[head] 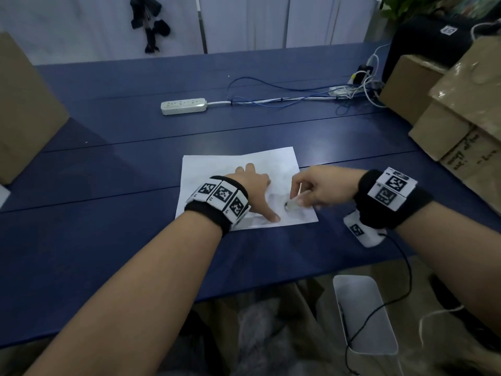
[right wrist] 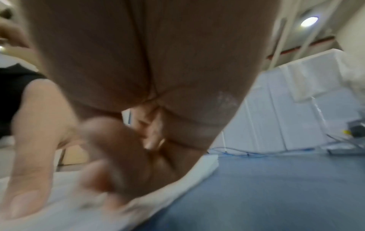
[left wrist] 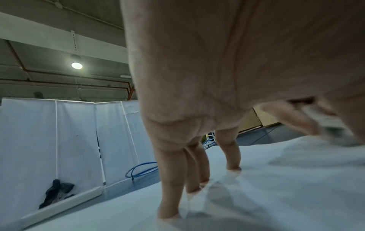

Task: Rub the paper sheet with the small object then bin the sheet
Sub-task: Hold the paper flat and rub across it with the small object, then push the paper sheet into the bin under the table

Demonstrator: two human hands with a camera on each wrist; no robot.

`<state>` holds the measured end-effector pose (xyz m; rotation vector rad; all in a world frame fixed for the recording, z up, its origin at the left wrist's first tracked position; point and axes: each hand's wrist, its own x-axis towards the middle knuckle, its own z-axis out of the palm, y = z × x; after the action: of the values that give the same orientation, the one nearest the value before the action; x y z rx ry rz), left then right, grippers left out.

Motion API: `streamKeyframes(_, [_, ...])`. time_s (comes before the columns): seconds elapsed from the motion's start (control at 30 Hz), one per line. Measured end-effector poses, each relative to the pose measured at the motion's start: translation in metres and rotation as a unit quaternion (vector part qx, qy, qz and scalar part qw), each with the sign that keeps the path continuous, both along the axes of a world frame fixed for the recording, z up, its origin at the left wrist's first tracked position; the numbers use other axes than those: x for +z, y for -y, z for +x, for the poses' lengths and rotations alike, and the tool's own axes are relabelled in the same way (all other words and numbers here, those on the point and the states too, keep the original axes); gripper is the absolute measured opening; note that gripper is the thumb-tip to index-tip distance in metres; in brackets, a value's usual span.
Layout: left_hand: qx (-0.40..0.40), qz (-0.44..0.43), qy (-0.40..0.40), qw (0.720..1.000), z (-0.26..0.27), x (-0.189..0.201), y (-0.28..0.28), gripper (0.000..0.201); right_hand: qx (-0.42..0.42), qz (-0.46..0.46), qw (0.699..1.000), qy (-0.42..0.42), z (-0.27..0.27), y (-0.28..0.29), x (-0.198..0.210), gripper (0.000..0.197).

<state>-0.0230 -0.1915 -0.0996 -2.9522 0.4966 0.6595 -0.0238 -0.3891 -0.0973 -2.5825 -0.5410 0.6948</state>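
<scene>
A white paper sheet [head: 279,164] lies on the blue table [head: 108,240], creased near its front edge. My left hand [head: 252,185] presses down on the sheet with spread straight fingers; the fingertips [left wrist: 169,215] stand on the paper [left wrist: 276,195] in the left wrist view. My right hand [head: 317,188] pinches a small whitish object [head: 292,203] and holds its end against the sheet, just right of my left thumb. In the right wrist view the curled right fingers [right wrist: 110,140] are blurred over the paper [right wrist: 203,164], and the object is not distinct there.
A white bin [head: 363,316] stands on the floor below the table's front edge, at the right. A power strip [head: 184,105] and blue cables [head: 271,96] lie at the back. Cardboard boxes [head: 455,109] crowd the right side, another box [head: 24,109] the left.
</scene>
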Motion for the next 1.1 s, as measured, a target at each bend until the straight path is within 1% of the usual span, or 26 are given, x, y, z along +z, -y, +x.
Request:
streamKeyframes(0.1, [0.004, -0.012, 0.004, 1.000, -0.003, -0.003, -0.004, 0.103, -0.112, 0.082, 0.988, 0.064, 0.001, 0.014, -0.002, 0.011])
streamKeyframes(0.17, [0.015, -0.037, 0.017, 0.999, -0.007, -0.001, -0.010, 0.107, -0.165, 0.083, 0.977, 0.101, 0.000, 0.026, -0.002, 0.011])
streamKeyframes(0.23, [0.039, -0.076, 0.040, 0.996, -0.009, 0.002, -0.024, 0.107, -0.223, 0.068, 0.965, 0.119, 0.002, 0.040, -0.004, 0.014])
streamKeyframes(0.33, [0.102, -0.126, 0.083, 0.983, -0.010, 0.010, -0.057, 0.098, -0.319, 0.091, 0.937, 0.110, 0.003, 0.062, -0.007, 0.023])
streamKeyframes(0.4, [0.157, -0.137, 0.118, 0.971, -0.010, 0.010, -0.083, 0.087, -0.350, 0.078, 0.928, 0.103, 0.003, 0.070, -0.008, 0.023])
streamKeyframes(0.47, [0.219, -0.138, 0.142, 0.956, -0.010, 0.006, -0.106, 0.077, -0.350, 0.036, 0.929, 0.111, 0.001, 0.072, -0.007, 0.025])
streamKeyframes(0.5, [0.247, -0.132, 0.143, 0.949, -0.010, 0.003, -0.115, 0.074, -0.338, -0.005, 0.933, 0.123, 0.002, 0.074, -0.006, 0.028])
streamKeyframes(0.57, [0.292, -0.119, 0.129, 0.940, -0.010, -0.003, -0.126, 0.069, -0.306, -0.108, 0.935, 0.141, -0.003, 0.070, -0.001, 0.037])
streamKeyframes(0.63, [0.321, -0.112, 0.107, 0.934, -0.014, -0.006, -0.129, 0.062, -0.289, -0.183, 0.927, 0.157, -0.005, 0.062, 0.003, 0.046])
streamKeyframes(0.67, [0.332, -0.115, 0.097, 0.931, -0.016, -0.007, -0.128, 0.057, -0.287, -0.194, 0.923, 0.170, -0.004, 0.056, 0.004, 0.046])
streamKeyframes(0.73, [0.341, -0.118, 0.095, 0.928, -0.017, -0.007, -0.124, 0.048, -0.283, -0.163, 0.929, 0.176, -0.001, 0.038, 0.005, 0.041])
streamKeyframes(0.8, [0.338, -0.112, 0.101, 0.929, -0.017, -0.004, -0.116, 0.047, -0.271, -0.117, 0.945, 0.138, 0.003, 0.013, 0.005, 0.037])
streamKeyframes(0.87, [0.324, -0.096, 0.096, 0.936, -0.014, -0.001, -0.106, 0.050, -0.255, -0.114, 0.954, 0.112, 0.007, -0.011, 0.004, 0.037])
streamKeyframes(0.93, [0.313, -0.079, 0.084, 0.942, -0.007, -0.002, -0.097, 0.045, -0.244, -0.133, 0.954, 0.110, 0.011, -0.032, 0.003, 0.026])
streamKeyframes(1.03, [0.306, -0.085, 0.074, 0.945, -0.001, -0.003, -0.090, 0.037, -0.232, -0.166, 0.952, 0.112, 0.020, -0.058, 0.000, 0.040])
streamKeyframes(1.1, [0.313, -0.101, 0.077, 0.941, 0.003, -0.004, -0.089, 0.034, -0.231, -0.173, 0.952, 0.101, 0.023, -0.069, 0.000, 0.040])
